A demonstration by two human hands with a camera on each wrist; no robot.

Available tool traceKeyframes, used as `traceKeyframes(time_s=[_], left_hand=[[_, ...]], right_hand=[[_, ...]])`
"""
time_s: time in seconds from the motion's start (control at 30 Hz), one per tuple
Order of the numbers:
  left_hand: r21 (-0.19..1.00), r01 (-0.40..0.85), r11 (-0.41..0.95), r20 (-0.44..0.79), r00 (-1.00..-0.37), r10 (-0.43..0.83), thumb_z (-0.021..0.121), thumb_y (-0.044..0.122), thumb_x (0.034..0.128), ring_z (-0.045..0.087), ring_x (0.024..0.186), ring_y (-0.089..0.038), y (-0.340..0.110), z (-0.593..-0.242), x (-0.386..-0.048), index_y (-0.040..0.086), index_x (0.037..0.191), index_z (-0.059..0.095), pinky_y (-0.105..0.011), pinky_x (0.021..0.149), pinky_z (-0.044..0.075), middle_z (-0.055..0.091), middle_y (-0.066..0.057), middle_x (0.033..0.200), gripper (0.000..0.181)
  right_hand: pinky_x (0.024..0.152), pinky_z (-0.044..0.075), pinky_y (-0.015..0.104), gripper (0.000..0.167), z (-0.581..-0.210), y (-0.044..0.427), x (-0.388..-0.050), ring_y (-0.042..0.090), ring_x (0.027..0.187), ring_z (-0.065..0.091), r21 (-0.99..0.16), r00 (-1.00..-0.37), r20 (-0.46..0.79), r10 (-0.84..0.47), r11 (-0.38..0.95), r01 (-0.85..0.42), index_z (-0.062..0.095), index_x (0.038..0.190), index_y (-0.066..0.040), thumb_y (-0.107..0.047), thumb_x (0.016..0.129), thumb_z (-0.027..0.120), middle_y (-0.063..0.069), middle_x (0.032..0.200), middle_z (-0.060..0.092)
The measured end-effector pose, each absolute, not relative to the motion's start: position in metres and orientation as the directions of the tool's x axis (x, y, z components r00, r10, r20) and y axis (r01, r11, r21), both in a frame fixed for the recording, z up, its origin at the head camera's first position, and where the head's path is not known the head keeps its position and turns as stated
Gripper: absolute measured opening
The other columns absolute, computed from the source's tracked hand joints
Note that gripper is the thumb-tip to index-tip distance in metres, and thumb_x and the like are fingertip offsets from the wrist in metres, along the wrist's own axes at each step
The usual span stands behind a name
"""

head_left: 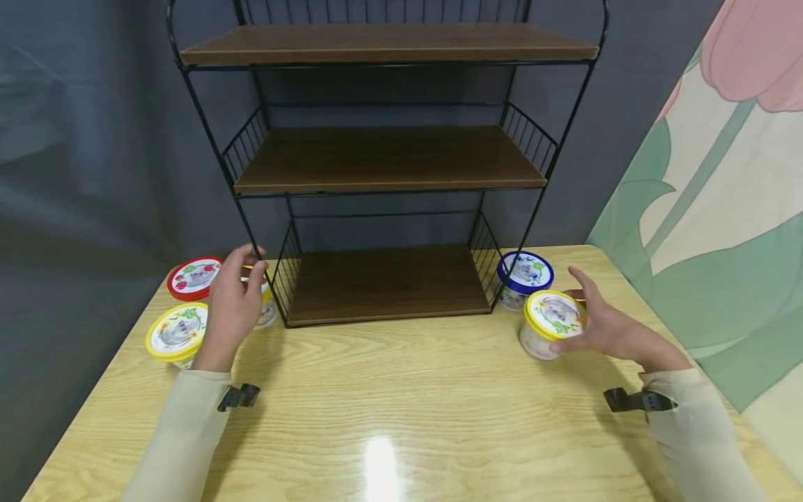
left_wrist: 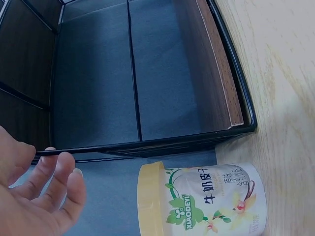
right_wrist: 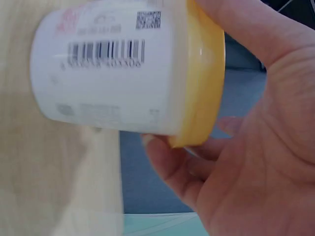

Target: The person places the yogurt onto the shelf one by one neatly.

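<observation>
My right hand [head_left: 605, 328] grips a yellow-lidded cup [head_left: 555, 315] near the table's right side, with thumb and fingers on opposite sides of its lid. The right wrist view shows the fingers [right_wrist: 170, 164] against the cup [right_wrist: 110, 69] under its yellow rim. Fingers loosely bent, my left hand [head_left: 233, 307] is at the black rack's left front post, beside another yellow-lidded cup [head_left: 266, 307]. In the left wrist view the hand [left_wrist: 39, 196] is apart from that cup [left_wrist: 211, 201]; whether it touches the post [left_wrist: 172, 142] is unclear.
The rack's wooden shelves [head_left: 389, 282] stand at the table's back. A red-lidded cup [head_left: 194, 275] and a yellow-lidded cup [head_left: 178, 331] are left of my left hand. A blue-lidded cup [head_left: 528, 270] stands behind the gripped cup, by the rack's right post.
</observation>
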State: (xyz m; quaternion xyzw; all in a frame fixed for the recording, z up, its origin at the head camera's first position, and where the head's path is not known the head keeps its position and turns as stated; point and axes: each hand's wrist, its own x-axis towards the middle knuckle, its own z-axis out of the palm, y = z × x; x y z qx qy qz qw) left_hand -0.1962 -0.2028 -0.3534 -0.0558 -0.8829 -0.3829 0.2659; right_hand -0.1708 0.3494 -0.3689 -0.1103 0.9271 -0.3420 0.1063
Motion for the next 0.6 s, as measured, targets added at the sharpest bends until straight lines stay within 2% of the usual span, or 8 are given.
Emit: traceKeyframes(time_s=[0.07, 0.17, 0.27, 0.33, 0.37, 0.43, 0.53, 0.6], left_hand=[[0.646, 0.304, 0.7, 0.515, -0.851, -0.105, 0.049, 0.016, 0.1048, 0.063, 0.091, -0.03, -0.204, -0.354, -0.196, 0.0, 0.127, 0.056, -0.012, 0.071, 0.039, 0.062, -0.018, 0.109, 0.028], [0.645, 0.304, 0.702, 0.518, -0.848, -0.109, 0.05, 0.018, 0.1047, 0.063, 0.093, -0.031, -0.205, -0.353, -0.197, 0.001, 0.127, 0.056, -0.015, 0.072, 0.039, 0.062, -0.019, 0.109, 0.028], [0.652, 0.297, 0.697, 0.512, -0.851, -0.116, 0.05, 0.02, 0.1048, 0.063, 0.095, -0.032, -0.206, -0.352, -0.198, 0.002, 0.126, 0.055, -0.019, 0.073, 0.04, 0.061, -0.018, 0.109, 0.029], [0.659, 0.293, 0.693, 0.502, -0.857, -0.114, 0.05, 0.02, 0.105, 0.063, 0.095, -0.032, -0.206, -0.353, -0.199, 0.002, 0.127, 0.055, -0.02, 0.073, 0.04, 0.061, -0.018, 0.11, 0.029], [0.662, 0.289, 0.691, 0.495, -0.861, -0.114, 0.05, 0.02, 0.105, 0.063, 0.094, -0.032, -0.206, -0.353, -0.2, 0.002, 0.127, 0.054, -0.02, 0.073, 0.04, 0.061, -0.018, 0.11, 0.029], [0.667, 0.278, 0.692, 0.481, -0.869, -0.114, 0.05, 0.02, 0.1051, 0.063, 0.094, -0.032, -0.205, -0.354, -0.2, 0.002, 0.128, 0.054, -0.02, 0.073, 0.041, 0.061, -0.018, 0.111, 0.029], [0.669, 0.266, 0.694, 0.471, -0.874, -0.118, 0.05, 0.018, 0.1047, 0.063, 0.094, -0.031, -0.205, -0.356, -0.2, 0.003, 0.128, 0.054, -0.02, 0.073, 0.041, 0.061, -0.017, 0.111, 0.028], [0.668, 0.269, 0.694, 0.476, -0.871, -0.12, 0.051, 0.018, 0.1044, 0.064, 0.094, -0.031, -0.204, -0.357, -0.2, 0.003, 0.128, 0.054, -0.02, 0.073, 0.041, 0.062, -0.017, 0.11, 0.028]], right_hand=[[0.102, 0.038, 0.061, 0.139, -0.374, 0.353, -0.17, 0.051, 0.13, 0.039, -0.671, -0.954, -0.142, -0.262, 0.735, -0.102, -0.02, 0.156, -0.012, -0.023, 0.071, 0.091, 0.038, 0.147, 0.029], [0.104, 0.035, 0.065, 0.138, -0.385, 0.358, -0.172, 0.052, 0.132, 0.035, -0.708, -0.953, -0.171, -0.251, 0.704, -0.058, -0.019, 0.156, -0.014, -0.022, 0.072, 0.09, 0.039, 0.148, 0.025], [0.107, 0.023, 0.075, 0.137, -0.397, 0.364, -0.176, 0.056, 0.139, 0.023, -0.766, -0.951, -0.188, -0.247, 0.642, -0.016, -0.019, 0.157, -0.015, -0.018, 0.072, 0.089, 0.038, 0.153, 0.016], [0.108, 0.018, 0.077, 0.133, -0.404, 0.368, -0.179, 0.054, 0.141, 0.02, -0.804, -0.949, -0.177, -0.26, 0.595, -0.013, -0.016, 0.157, -0.012, -0.014, 0.073, 0.087, 0.036, 0.155, 0.015], [0.109, 0.017, 0.076, 0.129, -0.407, 0.37, -0.179, 0.05, 0.142, 0.021, -0.816, -0.948, -0.169, -0.27, 0.578, -0.019, -0.012, 0.157, -0.01, -0.012, 0.074, 0.086, 0.034, 0.155, 0.016], [0.111, 0.024, 0.07, 0.118, -0.413, 0.374, -0.18, 0.037, 0.139, 0.032, -0.823, -0.942, -0.153, -0.298, 0.566, -0.045, -0.001, 0.157, -0.007, -0.01, 0.076, 0.084, 0.028, 0.154, 0.025], [0.108, 0.034, 0.054, 0.099, -0.423, 0.377, -0.179, 0.009, 0.127, 0.044, -0.835, -0.932, -0.152, -0.329, 0.547, -0.057, 0.015, 0.154, -0.006, -0.011, 0.08, 0.08, 0.014, 0.146, 0.038], [0.105, 0.037, 0.041, 0.091, -0.428, 0.378, -0.179, -0.003, 0.119, 0.046, -0.842, -0.928, -0.151, -0.342, 0.536, -0.061, 0.021, 0.152, -0.008, -0.011, 0.082, 0.079, 0.002, 0.141, 0.044]])
